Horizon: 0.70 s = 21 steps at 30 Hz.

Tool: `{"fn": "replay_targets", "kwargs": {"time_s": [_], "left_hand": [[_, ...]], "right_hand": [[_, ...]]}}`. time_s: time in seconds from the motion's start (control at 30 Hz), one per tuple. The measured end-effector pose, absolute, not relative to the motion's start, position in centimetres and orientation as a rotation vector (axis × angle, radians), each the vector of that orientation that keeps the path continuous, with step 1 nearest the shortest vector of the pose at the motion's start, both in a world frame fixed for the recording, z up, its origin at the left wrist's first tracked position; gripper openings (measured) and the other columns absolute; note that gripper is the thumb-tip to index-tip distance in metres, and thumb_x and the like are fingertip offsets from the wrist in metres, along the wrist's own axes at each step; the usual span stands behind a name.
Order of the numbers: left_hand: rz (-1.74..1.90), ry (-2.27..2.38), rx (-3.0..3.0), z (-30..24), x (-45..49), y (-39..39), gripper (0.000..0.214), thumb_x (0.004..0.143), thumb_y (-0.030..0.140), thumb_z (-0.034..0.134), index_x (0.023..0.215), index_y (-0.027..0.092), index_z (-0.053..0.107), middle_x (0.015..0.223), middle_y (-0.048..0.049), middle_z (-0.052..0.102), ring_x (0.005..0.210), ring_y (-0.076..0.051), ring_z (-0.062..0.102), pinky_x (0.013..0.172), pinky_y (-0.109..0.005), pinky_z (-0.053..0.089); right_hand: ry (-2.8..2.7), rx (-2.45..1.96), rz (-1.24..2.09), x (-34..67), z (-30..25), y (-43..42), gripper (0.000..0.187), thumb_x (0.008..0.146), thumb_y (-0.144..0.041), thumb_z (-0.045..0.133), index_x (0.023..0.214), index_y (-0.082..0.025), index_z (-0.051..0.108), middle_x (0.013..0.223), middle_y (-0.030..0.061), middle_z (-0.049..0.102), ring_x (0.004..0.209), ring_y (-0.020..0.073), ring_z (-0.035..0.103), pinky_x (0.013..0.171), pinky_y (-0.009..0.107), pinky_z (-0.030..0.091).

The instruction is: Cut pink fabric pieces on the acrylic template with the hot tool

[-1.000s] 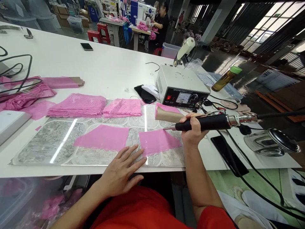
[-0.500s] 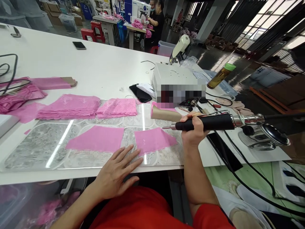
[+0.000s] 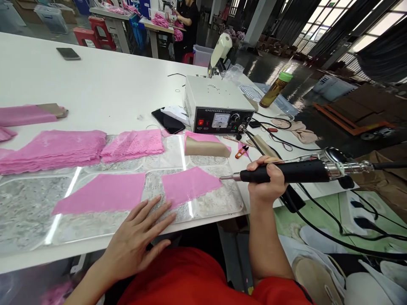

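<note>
My left hand (image 3: 135,241) lies flat and open at the near edge of a clear plastic sheet (image 3: 28,207), fingertips touching the lower edge of a small pink lace piece (image 3: 187,184). A larger pink piece (image 3: 101,198) lies to its left. My right hand (image 3: 267,180) grips a black-handled cutting tool (image 3: 286,171), whose metal tip points at the right corner of the small piece. A cable runs from the tool off to the right.
A white control box with a dial (image 3: 219,110) stands behind the work. Stacks of pink lace (image 3: 54,150) and a cardboard roll (image 3: 206,148) lie along the sheet's far edge. Also here: a black phone (image 3: 168,121), orange snips (image 3: 241,151), a bottle (image 3: 276,90). A person works at a far table.
The view has swung right and down, so everything sits further left. My right hand and the tool have dropped a little, bringing the tip to the small piece's corner. My left hand stays flat.
</note>
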State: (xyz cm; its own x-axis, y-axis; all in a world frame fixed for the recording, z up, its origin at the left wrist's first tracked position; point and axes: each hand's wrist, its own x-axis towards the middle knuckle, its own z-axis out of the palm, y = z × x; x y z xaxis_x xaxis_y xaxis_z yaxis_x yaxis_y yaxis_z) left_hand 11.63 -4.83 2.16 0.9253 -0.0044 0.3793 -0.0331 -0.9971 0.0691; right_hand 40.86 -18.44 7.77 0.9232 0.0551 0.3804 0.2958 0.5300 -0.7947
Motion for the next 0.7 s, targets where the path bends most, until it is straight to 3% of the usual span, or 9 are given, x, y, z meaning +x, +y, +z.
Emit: {"fn": "replay_targets", "kwargs": {"time_s": [0.7], "left_hand": [[0.573, -0.041, 3.065, 2.02, 11.41, -4.76, 0.058, 0.091, 0.036, 0.058, 0.146, 0.025, 0.042, 0.152, -0.0033, 0.042, 0.143, -0.031, 0.032, 0.115, -0.045, 0.030]], "right_hand": [[-0.428, -1.028, -0.138, 40.80, 7.24, -18.41, 0.006, 0.065, -0.021, 0.057, 0.062, -0.017, 0.054, 0.062, -0.0029, 0.055, 0.047, 0.0115, 0.054, 0.050, 0.028, 0.044]]}}
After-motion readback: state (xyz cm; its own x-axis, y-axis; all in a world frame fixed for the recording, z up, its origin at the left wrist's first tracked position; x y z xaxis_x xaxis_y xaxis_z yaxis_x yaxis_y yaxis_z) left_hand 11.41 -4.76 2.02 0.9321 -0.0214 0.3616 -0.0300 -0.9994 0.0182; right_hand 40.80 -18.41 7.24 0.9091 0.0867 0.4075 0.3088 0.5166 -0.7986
